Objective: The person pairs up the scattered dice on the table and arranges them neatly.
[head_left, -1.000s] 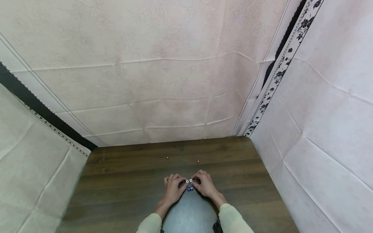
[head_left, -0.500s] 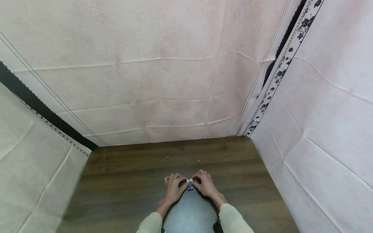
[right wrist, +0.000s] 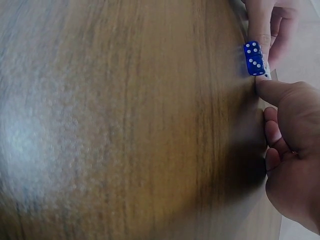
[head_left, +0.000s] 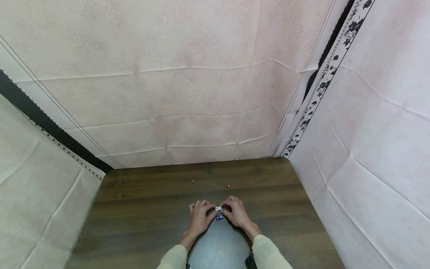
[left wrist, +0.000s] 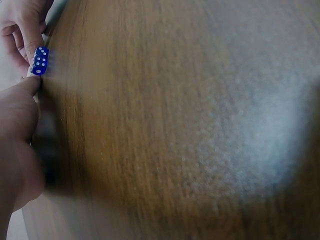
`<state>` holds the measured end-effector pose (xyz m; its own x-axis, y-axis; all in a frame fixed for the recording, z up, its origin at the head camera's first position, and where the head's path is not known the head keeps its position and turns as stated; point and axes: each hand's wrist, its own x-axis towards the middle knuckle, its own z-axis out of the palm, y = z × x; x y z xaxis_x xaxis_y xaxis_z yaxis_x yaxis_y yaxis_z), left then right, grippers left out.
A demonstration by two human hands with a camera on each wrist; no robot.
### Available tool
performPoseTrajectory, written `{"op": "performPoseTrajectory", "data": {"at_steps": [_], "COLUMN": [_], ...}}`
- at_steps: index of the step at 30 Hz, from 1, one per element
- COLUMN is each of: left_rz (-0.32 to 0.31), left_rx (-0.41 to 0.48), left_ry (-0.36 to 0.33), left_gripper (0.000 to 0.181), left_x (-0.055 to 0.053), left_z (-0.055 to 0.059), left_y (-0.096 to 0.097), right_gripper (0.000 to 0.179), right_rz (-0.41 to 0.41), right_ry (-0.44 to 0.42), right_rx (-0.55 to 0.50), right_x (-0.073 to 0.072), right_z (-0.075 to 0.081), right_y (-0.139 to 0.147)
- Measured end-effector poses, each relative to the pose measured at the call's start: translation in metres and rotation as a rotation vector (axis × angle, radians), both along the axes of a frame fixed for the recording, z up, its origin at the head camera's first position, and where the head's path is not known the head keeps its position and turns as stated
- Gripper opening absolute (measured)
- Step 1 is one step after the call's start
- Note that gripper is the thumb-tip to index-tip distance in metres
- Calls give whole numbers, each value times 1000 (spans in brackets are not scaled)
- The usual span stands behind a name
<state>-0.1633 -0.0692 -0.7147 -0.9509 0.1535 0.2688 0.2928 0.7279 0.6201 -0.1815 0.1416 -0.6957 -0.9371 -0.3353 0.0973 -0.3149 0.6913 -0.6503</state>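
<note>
Between my hands two white dice stand side by side on the table, apparently touching. My left hand (head_left: pixel 200 216) pinches the left white die (head_left: pixel 217 209) between thumb and fingertip. The right white die (head_left: pixel 220 208) is held the same way by my right hand (head_left: pixel 237 213). Just nearer to me sits a pair of dark blue dice (head_left: pixel 219 218) with white pips, pressed together side by side. In the right wrist view these blue dice (right wrist: pixel 254 58) mostly hide the white ones behind them. The left wrist view likewise shows the blue dice (left wrist: pixel 40 61) in front.
Farther back on the brown wooden table (head_left: pixel 134 209) lie two small copper-orange dice, one at the left (head_left: pixel 193 182) and one at the right (head_left: pixel 229 186), well apart. Pale patterned cloth (head_left: pixel 201 93) hangs behind the table and along both sides.
The gap between the two white dice has closed, the left die having moved slightly right toward the other. The blue and copper-orange dice stay where they were.
</note>
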Motion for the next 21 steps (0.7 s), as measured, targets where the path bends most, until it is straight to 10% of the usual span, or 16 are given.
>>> {"op": "performPoseTrajectory", "data": {"at_steps": [21], "left_rz": [-3], "left_rx": [-11], "left_ry": [-10], "left_gripper": [18], "left_x": [1], "left_z": [1], "left_y": [-1], "right_gripper": [19], "right_rz": [8], "right_ry": [-29], "right_rx": [1], "right_x": [1], "right_z": [2], "right_y": [1]}}
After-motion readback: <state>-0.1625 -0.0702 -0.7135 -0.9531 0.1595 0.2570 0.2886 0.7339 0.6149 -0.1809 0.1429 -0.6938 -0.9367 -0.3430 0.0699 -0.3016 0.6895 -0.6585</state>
